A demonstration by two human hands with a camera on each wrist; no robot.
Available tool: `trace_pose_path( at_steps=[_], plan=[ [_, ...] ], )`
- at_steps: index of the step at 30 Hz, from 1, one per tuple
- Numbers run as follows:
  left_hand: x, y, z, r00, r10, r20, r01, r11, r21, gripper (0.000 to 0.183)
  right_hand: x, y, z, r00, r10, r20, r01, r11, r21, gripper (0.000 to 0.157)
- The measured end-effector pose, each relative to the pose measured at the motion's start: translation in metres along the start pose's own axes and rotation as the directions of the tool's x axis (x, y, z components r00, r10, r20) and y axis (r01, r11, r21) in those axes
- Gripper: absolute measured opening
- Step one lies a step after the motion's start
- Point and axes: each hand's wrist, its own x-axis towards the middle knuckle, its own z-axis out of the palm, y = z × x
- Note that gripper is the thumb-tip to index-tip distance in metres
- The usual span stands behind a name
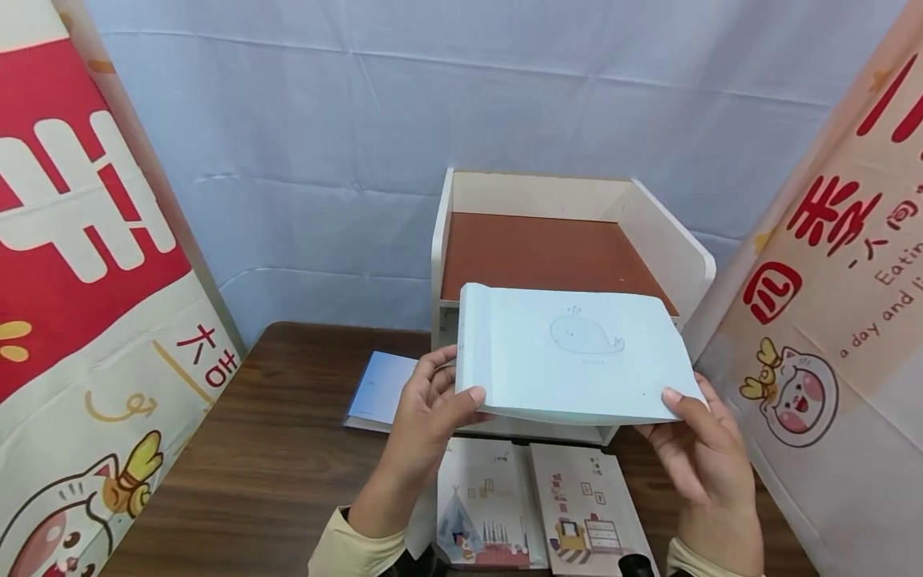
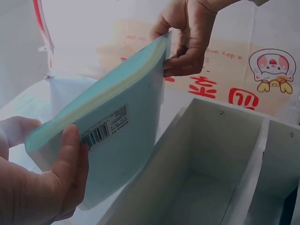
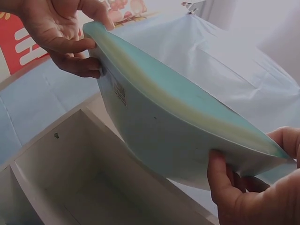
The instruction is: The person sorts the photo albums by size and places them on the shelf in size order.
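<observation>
Both hands hold a pale blue notebook [image 1: 548, 385] with a small whale drawn on its cover, raised in front of a white desk shelf. My left hand [image 1: 433, 413] pinches its left end, thumb on top. At the lower right corner, my right hand [image 1: 707, 453] grips it between thumb and fingers. In the left wrist view the notebook [image 2: 122, 154] shows a barcode label on its back and cream page edges. The right wrist view has the notebook [image 3: 159, 136] bowed in a curve between the hands.
Behind the notebook stands the white shelf [image 1: 667, 232] with a brown top; the wrist views show open compartments [image 2: 211, 154]. A blue book [image 1: 382, 389] lies left of it on the dark wood table [image 1: 288, 449]. Two illustrated notebooks, one left [image 1: 490, 489] and one right [image 1: 598, 497], lie in front.
</observation>
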Motion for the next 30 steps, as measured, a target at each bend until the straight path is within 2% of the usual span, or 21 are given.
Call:
trace_pose_path(
  at_steps=[12,18,30],
  plan=[
    [0.011,0.005,0.002,1.0,0.02,0.004,-0.02,1.0,0.007,0.06,0.007,-0.005,0.007,0.999,-0.026,-0.034,0.025,1.0,-0.01,0.033],
    [0.021,0.008,0.003,0.999,0.036,0.013,-0.036,0.999,0.017,0.06,0.014,-0.009,0.008,1.0,-0.023,-0.019,0.023,1.0,-0.012,0.035],
    [0.039,0.014,0.002,1.0,-0.005,0.001,0.005,0.998,0.066,0.059,0.028,-0.017,0.008,0.999,0.041,0.01,-0.041,0.999,-0.034,0.042]
  ],
)
